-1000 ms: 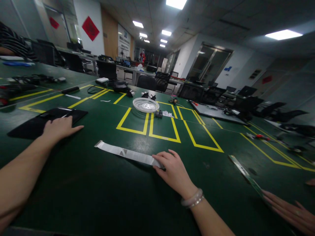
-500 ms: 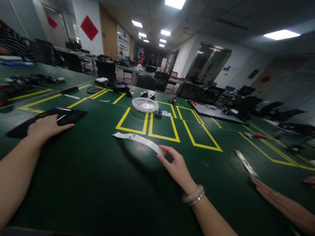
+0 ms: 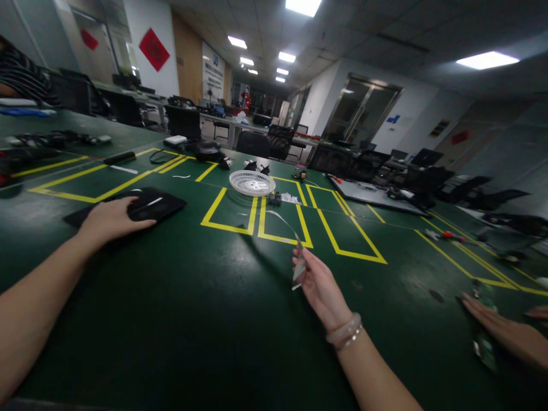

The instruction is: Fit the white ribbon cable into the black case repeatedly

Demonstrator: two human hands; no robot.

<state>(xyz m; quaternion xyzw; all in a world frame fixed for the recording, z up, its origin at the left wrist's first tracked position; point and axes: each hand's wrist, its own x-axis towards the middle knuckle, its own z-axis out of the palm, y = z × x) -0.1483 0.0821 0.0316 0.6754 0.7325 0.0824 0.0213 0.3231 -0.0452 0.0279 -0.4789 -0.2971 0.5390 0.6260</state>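
On the left of the green table (image 3: pixel 180 319), my left hand (image 3: pixel 113 220) lies on a flat black item (image 3: pixel 165 200), fingers spread over it with the thumb along its near side. Right of the middle, my right hand (image 3: pixel 319 279) is raised above the table and pinches a thin white strip (image 3: pixel 298 268). The strip is seen nearly edge-on and curves up and away to the left, its shadow falling on the table. Beyond it a white round basket (image 3: pixel 252 182) stands near the yellow tape outlines.
Another person's hand (image 3: pixel 500 322) is at the right edge beside small green-white items (image 3: pixel 484 351). Small dark parts (image 3: pixel 275 198) sit by the basket. A large grey board (image 3: pixel 377 194) lies at the back right, cables (image 3: pixel 55 138) at the far left.
My left hand and the black item have slid right. My right hand has moved slightly right and turned, swinging the strip up and away. The other person's hand has shifted right.
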